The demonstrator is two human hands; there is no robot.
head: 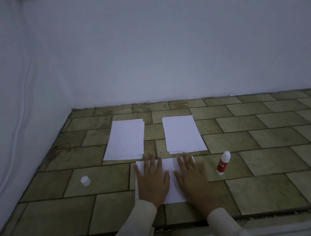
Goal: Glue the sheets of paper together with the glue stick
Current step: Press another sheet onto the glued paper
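Two grips are lying flat, side by side, on one white sheet. The left grip and the right grip are both holding their fingers straight and slightly apart, palms down, pressing on the paper and curling round nothing. Their thumbs are pointing toward each other, with a narrow strip of paper showing between them. The sheet is lying under both grips on the tile-patterned tabletop, its far edge reaching about as far as the fingertips and its near edge showing between the wrists. Pale sleeves are covering both forearms up to the wrists.

Just to the right of the right grip, clear of the sheet, the glue stick is standing on its end, red-labelled with a white top and leaning slightly. Well to the left of the left grip, a small white cap is sitting alone on the tabletop. Just beyond the fingertips, two stacks of white paper are lying side by side with a gap between them: the left stack ahead of the left grip and the right stack ahead of the right grip. Past them a plain wall is rising, and a white cable is running down the side wall, far left of the left grip.
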